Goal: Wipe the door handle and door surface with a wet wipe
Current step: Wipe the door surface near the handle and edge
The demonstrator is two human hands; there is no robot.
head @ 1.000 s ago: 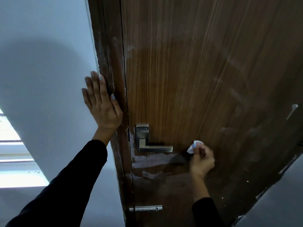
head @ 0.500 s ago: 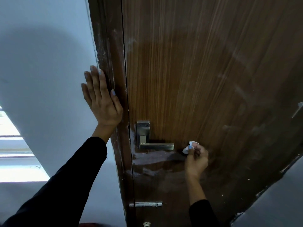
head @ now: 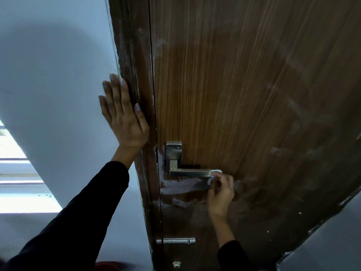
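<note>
Overhead, smeared wooden door (perhaps dusty).

One door, one handle, two hands, perhaps one wipe.

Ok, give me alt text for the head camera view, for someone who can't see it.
A person's right hand presses a white wet wipe against the free end of a metal lever door handle on a brown wooden door. The left hand rests flat where the pale wall meets the door frame; both sleeves are black.
</note>
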